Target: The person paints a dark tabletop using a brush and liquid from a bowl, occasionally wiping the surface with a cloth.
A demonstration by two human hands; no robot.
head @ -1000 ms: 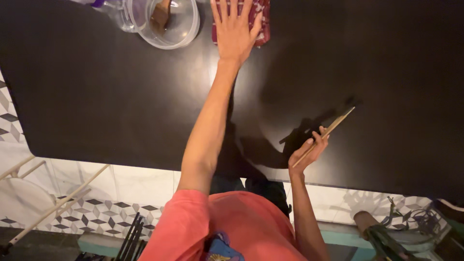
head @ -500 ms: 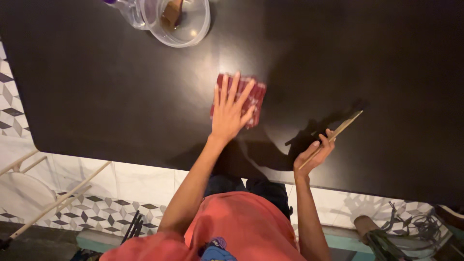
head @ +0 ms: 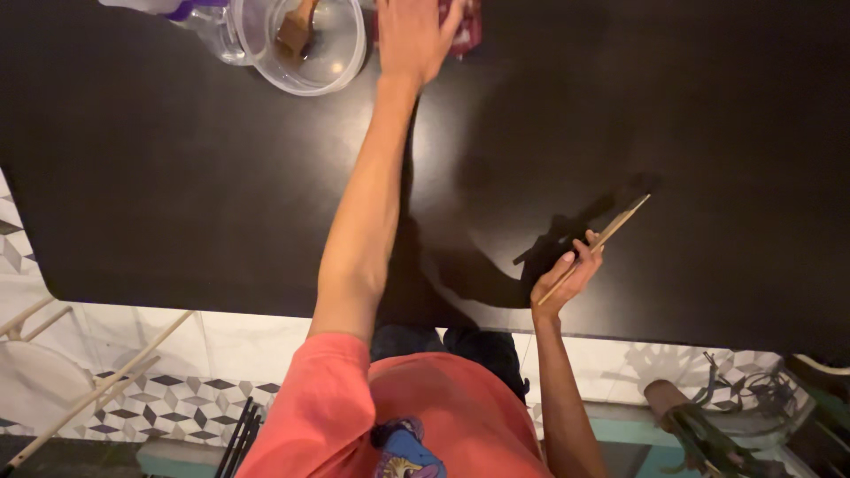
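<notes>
Fingers of the left hand (head: 413, 35) spread flat, palm down, over a dark red cloth (head: 467, 26) at the top centre of the frame, covering most of it so only its right edge shows. Left arm stretched straight up the middle of the frame across the black table (head: 177, 177). Fingers of the right hand (head: 567, 279) curled and clamped on a thin wooden stick (head: 602, 241), lower right of centre, near the table's close edge; stick slanting up and to the right, its tip clear of the hand, its shadow thrown on the tabletop just beside it. Clear round bowl (head: 310, 44) at the upper left, just left of the outstretched hand, with a brown piece lying inside; clear jug with a purple part touching the bowl's left side at the frame's top edge. Coral-red T-shirt (head: 354, 416) at bottom centre. Patterned floor tiles (head: 177, 398) along the lower left. White chair frame (head: 53, 372) at the far lower left.
</notes>
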